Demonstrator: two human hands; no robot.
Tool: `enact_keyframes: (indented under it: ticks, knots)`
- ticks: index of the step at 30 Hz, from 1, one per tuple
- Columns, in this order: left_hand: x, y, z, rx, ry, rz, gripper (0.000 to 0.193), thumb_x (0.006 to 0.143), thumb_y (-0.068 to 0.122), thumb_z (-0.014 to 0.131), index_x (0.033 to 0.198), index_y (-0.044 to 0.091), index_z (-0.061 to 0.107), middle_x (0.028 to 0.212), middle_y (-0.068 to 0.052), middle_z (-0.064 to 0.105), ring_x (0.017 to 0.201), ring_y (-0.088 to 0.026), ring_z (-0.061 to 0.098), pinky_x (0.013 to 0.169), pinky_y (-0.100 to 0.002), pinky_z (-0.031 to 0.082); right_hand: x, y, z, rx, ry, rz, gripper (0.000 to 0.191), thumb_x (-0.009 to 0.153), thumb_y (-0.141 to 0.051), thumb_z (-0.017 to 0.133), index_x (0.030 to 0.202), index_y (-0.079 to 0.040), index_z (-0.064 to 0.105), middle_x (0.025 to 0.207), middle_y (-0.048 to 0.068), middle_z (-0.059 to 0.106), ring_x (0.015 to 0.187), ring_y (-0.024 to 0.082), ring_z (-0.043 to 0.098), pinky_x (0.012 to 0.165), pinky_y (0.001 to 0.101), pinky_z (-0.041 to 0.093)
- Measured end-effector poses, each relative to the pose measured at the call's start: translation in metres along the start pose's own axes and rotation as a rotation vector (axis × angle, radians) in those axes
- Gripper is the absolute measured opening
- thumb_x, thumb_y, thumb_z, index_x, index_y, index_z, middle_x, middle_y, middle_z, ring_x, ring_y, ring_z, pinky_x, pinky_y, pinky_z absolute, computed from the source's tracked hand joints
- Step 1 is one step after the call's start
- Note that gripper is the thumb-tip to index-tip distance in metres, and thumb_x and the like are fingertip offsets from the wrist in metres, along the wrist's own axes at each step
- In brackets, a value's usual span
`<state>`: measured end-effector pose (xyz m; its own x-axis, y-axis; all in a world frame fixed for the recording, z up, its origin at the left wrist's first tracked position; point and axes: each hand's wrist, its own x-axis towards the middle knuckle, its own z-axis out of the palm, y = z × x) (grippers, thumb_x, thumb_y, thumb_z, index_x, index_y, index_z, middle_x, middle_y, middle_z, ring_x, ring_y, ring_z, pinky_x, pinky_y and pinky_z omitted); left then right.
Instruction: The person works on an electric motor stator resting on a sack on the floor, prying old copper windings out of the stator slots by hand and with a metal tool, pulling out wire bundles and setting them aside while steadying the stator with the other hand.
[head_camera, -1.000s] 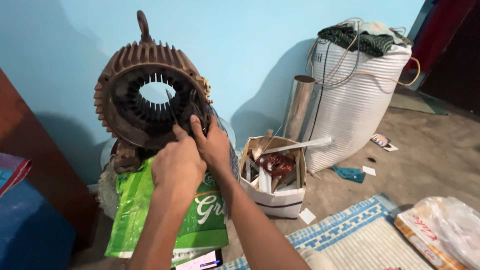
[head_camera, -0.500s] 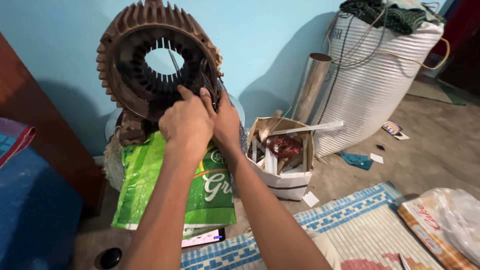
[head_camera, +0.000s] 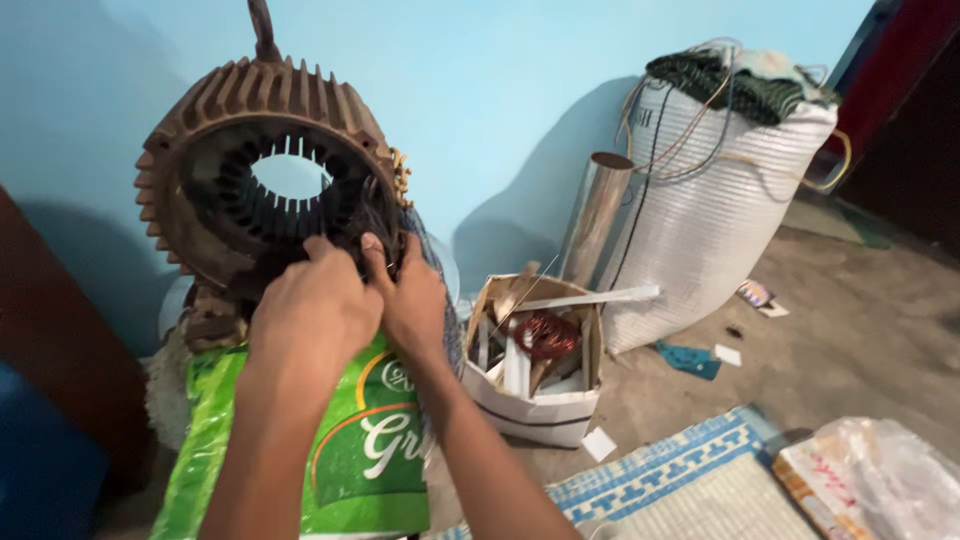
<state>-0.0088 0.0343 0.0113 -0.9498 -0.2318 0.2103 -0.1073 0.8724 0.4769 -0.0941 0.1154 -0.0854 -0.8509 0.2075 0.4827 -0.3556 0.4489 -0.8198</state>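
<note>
My left hand (head_camera: 310, 310) and right hand (head_camera: 412, 300), pressed together, pinch dark windings at the motor stator's (head_camera: 265, 180) lower rim, above the green bag (head_camera: 350, 450).

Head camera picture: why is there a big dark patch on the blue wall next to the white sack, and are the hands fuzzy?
Head view: the dark patch is the shadow of the white sack and metal tube, cast leftward on the blue wall; the left hand and right hand at the motor housing look slightly soft; no strong glare.
</note>
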Motion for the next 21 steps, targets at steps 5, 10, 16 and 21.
enact_keyframes:
  ticks: [5, 10, 16, 21]
  knots:
    - [-0.068, -0.01, -0.017, 0.072, -0.185, 0.007, 0.073, 0.093, 0.022, 0.056, 0.153, -0.01, 0.027, 0.099, -0.034, 0.07, 0.098, -0.048, 0.071, 0.091, -0.055, 0.054, -0.006, -0.008, -0.005, 0.015, 0.001, 0.016, 0.064, 0.094, -0.061, 0.05, 0.124, -0.005, 0.062, 0.087, 0.025, 0.075, 0.093, 0.046, 0.071, 0.083, 0.0533, 0.053]
    - [-0.095, -0.025, -0.005, 0.025, -0.248, -0.05, 0.082, 0.094, 0.021, 0.056, 0.162, -0.003, 0.018, 0.098, -0.031, 0.071, 0.096, -0.046, 0.071, 0.088, -0.055, 0.054, -0.007, -0.004, -0.003, -0.04, 0.042, -0.023, 0.068, 0.094, -0.065, 0.048, 0.124, -0.005, 0.064, 0.093, 0.028, 0.073, 0.097, 0.05, 0.069, 0.086, 0.0555, 0.051]
    - [-0.061, -0.025, -0.001, -0.041, -0.047, 0.097, 0.072, 0.09, 0.013, 0.053, 0.152, -0.014, 0.027, 0.109, -0.04, 0.066, 0.106, -0.05, 0.067, 0.094, -0.055, 0.052, -0.003, 0.007, 0.002, -0.034, 0.005, -0.037, 0.071, 0.094, -0.068, 0.046, 0.121, -0.003, 0.061, 0.095, 0.029, 0.074, 0.098, 0.051, 0.069, 0.087, 0.0565, 0.051]
    - [-0.006, -0.002, 0.019, -0.111, 0.021, 0.04, 0.074, 0.108, 0.045, 0.032, 0.148, -0.018, 0.029, 0.118, -0.038, 0.065, 0.114, -0.051, 0.064, 0.098, -0.055, 0.051, 0.001, 0.011, 0.003, -0.045, -0.03, -0.02, 0.074, 0.092, -0.07, 0.046, 0.121, -0.003, 0.058, 0.095, 0.031, 0.073, 0.097, 0.052, 0.068, 0.085, 0.0573, 0.051]
